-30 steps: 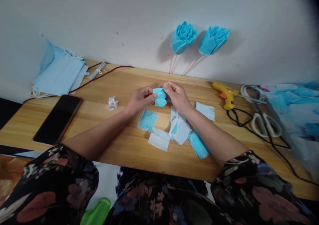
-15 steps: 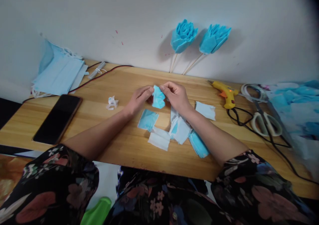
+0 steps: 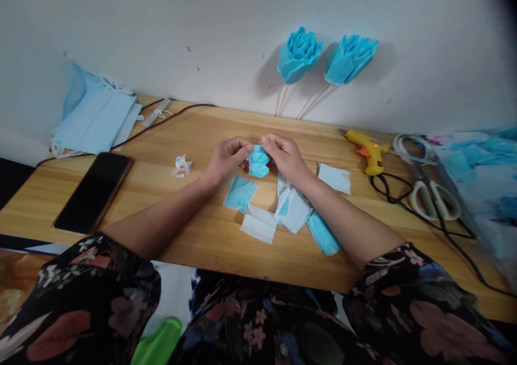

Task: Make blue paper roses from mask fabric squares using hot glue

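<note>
A small creased piece of blue mask fabric [image 3: 258,163] is stretched between my two hands, above the wooden table. My left hand [image 3: 228,159] pinches its upper left edge between thumb and fingers. At the upper right edge, my right hand [image 3: 286,154] grips it the same way. Just below lie a blue fabric square [image 3: 240,194], a white fabric piece [image 3: 259,224] and a crumpled white-and-blue piece [image 3: 291,210]. A stack of blue pieces [image 3: 323,234] is partly under my right forearm. Another white square [image 3: 335,178] rests to the right of that hand.
Two blue fabric flowers [image 3: 300,55] on sticks lean against the wall. At right are a yellow glue gun [image 3: 369,151] with its cord, scissors [image 3: 435,199] and a bag of blue pieces [image 3: 480,163]. A phone [image 3: 93,192], face masks [image 3: 95,114] and white scraps [image 3: 182,165] lie left.
The blue fabric piece has been drawn slightly lower and its top edge now lies flatter between my fingers. Both hands stay pinched on it. The view has shifted a little.
</note>
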`<state>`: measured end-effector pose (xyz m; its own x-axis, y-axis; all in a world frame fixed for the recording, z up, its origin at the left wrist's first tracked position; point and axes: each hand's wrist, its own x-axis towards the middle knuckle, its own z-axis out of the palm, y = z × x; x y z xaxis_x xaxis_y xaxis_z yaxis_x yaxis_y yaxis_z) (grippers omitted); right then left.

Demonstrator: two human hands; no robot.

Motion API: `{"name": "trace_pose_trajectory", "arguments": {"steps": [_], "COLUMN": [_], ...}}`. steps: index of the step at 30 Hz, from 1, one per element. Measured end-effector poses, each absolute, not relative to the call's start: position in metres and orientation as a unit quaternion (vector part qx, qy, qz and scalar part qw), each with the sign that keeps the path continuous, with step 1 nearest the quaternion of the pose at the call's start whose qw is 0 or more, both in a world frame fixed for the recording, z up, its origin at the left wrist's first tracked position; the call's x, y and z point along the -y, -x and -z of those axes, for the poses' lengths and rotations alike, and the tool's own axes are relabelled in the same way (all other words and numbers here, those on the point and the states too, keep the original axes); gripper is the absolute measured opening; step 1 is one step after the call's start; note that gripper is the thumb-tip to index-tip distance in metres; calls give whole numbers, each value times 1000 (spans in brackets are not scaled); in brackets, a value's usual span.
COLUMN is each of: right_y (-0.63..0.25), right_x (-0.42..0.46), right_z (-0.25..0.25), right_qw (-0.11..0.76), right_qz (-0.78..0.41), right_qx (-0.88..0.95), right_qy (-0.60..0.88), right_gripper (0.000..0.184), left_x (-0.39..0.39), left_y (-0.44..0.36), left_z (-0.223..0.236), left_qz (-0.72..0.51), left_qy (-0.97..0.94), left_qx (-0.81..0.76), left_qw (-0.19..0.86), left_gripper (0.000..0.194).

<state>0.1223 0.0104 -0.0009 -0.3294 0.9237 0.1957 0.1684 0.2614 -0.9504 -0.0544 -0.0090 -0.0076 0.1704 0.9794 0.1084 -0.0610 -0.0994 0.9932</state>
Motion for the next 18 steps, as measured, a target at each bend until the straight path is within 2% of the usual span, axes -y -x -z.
{"name": "trace_pose_trajectory", "arguments": {"steps": [7,12,18], "right_y": [-119,-122,-121], "right_x": [-10,-12,-9], "right_z": [1,4,0], "right_qw": [410,429,387], "right_qz": [-429,-478,-489], "right_qx": [690,643,670], "right_qy": [414,418,403], "right_gripper": [56,56,55], "left_x": [8,8,8], "left_y": [54,55,55], "left_z": [8,5,6], "left_qz": [-481,-501,-506], "left_qy": [-547,-530,-529], "left_qx": [-414,-424,-430], "left_qw": [546,537,529], "left_gripper": [24,22,31]}}
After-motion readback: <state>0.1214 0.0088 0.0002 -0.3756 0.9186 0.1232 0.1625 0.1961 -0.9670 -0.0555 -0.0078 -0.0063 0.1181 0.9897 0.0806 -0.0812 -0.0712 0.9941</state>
